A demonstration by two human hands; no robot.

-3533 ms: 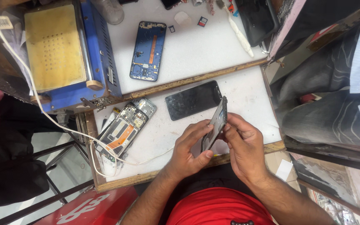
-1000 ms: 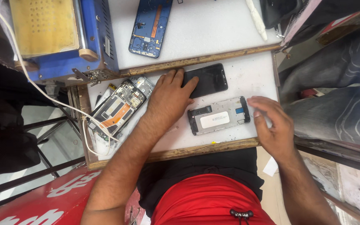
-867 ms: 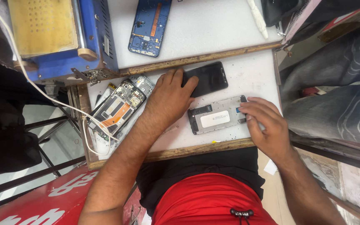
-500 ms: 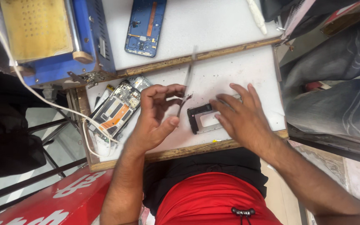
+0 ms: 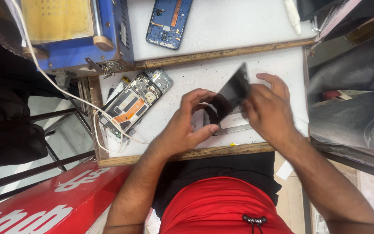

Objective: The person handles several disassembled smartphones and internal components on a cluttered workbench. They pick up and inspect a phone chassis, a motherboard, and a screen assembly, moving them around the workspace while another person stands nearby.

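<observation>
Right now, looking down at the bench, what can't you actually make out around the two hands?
- Black screen panel: motion-blurred in the head view, so its surface and edges are unclear.
- Grey phone frame: mostly hidden under the panel, the left hand and the right hand.
- Left hand's grip on the panel: blur hides the contact.
- Blue phone back: its top is cut off by the picture's edge.
- Opened phone: its parts are too small to tell.

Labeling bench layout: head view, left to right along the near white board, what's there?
White cable → opened phone with orange ribbon → left hand → dark screen panel, tilted up between both hands → right hand.
</observation>
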